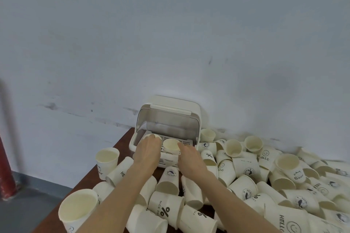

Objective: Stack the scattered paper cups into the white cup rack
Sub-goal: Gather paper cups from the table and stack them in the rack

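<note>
Left-hand cup (151,136) mostly hidden

The light was soft, even and rather cool, giving the wall (170,34) a bluish-grey cast. No glare or hard highlight showed. Faint shadows fell on the wall behind the cup rack (168,117) and under the cups (246,176) on the bench (123,138). The picture was slightly soft overall, with fine print on the cups smeared. Wide-angle bending showed at the edges, where the red pipe (5,166) at left looked blurred.
</note>
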Demonstrator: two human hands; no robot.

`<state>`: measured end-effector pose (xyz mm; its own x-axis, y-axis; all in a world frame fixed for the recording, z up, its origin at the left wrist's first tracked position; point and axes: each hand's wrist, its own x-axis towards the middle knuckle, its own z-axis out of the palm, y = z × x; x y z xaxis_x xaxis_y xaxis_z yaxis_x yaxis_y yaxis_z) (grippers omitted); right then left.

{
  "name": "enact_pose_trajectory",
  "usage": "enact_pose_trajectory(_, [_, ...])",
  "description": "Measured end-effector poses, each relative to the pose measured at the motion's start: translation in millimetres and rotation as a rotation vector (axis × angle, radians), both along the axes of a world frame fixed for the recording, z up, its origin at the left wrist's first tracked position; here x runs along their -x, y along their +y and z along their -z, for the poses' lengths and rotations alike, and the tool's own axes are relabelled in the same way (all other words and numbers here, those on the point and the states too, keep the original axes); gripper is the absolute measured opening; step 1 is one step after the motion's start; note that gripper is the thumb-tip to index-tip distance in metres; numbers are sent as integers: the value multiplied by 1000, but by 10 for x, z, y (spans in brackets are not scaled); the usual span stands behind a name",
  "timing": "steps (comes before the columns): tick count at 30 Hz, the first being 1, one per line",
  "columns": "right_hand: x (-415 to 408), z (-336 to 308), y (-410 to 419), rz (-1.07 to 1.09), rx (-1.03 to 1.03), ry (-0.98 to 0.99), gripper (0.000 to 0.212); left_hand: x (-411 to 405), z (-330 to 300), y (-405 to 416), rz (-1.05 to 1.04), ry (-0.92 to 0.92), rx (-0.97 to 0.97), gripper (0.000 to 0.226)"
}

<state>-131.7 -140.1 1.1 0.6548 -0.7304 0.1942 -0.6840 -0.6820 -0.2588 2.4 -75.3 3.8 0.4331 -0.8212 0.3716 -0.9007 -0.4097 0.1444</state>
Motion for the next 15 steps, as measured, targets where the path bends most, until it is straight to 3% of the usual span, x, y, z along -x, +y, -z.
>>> enact_pose_trajectory(6, [433,-237,170,4,25,-94,38,247,-142,142,55,-53,17,23])
enact_pose_trajectory(9, [715,-349,220,55,30,-113,48,348,-168,248,65,-65,32,22])
enact_pose_trajectory(15, [1187,-388,269,146,25,-135,50,481,-104,481,60,65,63,19])
